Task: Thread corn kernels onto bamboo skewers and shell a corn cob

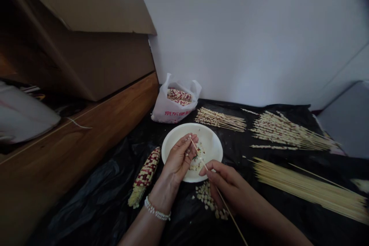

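**Skewer (230,213), held in two hands over a bowl (210,134)**

Nearest: the skewer's plain butt end, slanting up from the bottom edge, its upper part over the bowl and its tip at the left hand.

Right hand (226,178): thumb and forefinger pinched the skewer below the tip; the other fingers were curled under.

Left hand (177,157): palm up, fingers loosely curled, thumb beside the tip, where a pale bit showed. Whether the fingertips pinched it could not be told. A beaded bracelet (157,210) circled the wrist.

Handling note: the work looked like threading kernels (207,198). A grip nearer the point would have steadied it; a slow, straight push through each kernel's middle seemed less likely to split it, with left fingertips best clear of the point.

Beneath the right hand: pale kernels, a loose heap on the black sheet (100,200).

Left of the bowl: one cob (146,173), red and cream, lower end bare of red.

Right: bare sticks (305,188), one bundle.

Beyond: two lots of loaded sticks, one larger (282,128), one smaller (220,119); a white bag (167,111) with cobs (178,94) inside.

Farthest: a pale wall (245,38).
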`<state>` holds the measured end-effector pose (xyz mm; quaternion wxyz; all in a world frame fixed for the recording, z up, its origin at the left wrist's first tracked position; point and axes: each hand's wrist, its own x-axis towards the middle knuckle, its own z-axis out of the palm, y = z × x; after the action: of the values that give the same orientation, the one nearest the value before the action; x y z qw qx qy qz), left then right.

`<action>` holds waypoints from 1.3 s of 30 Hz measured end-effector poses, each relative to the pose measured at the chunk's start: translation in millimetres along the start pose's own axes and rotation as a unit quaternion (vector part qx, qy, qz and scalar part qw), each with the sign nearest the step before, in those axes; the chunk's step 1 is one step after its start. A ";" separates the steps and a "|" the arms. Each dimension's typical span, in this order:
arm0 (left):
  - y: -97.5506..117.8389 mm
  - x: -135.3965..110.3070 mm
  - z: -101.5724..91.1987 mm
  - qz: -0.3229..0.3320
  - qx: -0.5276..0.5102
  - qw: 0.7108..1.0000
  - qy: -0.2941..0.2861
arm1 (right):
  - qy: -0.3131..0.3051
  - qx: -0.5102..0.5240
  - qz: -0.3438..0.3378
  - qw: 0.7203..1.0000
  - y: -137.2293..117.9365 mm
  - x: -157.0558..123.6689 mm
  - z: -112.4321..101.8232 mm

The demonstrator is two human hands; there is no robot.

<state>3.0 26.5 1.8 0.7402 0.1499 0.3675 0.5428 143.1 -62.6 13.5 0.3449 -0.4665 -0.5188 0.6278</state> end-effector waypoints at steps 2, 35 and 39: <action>0.1 -1.1 1.0 0.002 0.000 1.000 0.005 | -0.001 0.006 0.000 1.000 0.7 0.6 -0.3; -5.4 -3.9 4.7 0.039 0.007 0.999 0.018 | 0.015 0.037 0.005 0.999 -0.8 4.0 1.5; -0.2 -1.2 4.2 -0.046 -0.087 0.995 0.014 | 0.017 0.038 -0.026 0.999 2.7 5.8 0.8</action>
<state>5.9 26.1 5.1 0.7692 0.0603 0.3362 0.5401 140.7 -58.2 9.6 0.3873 -0.4505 -0.5008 0.6295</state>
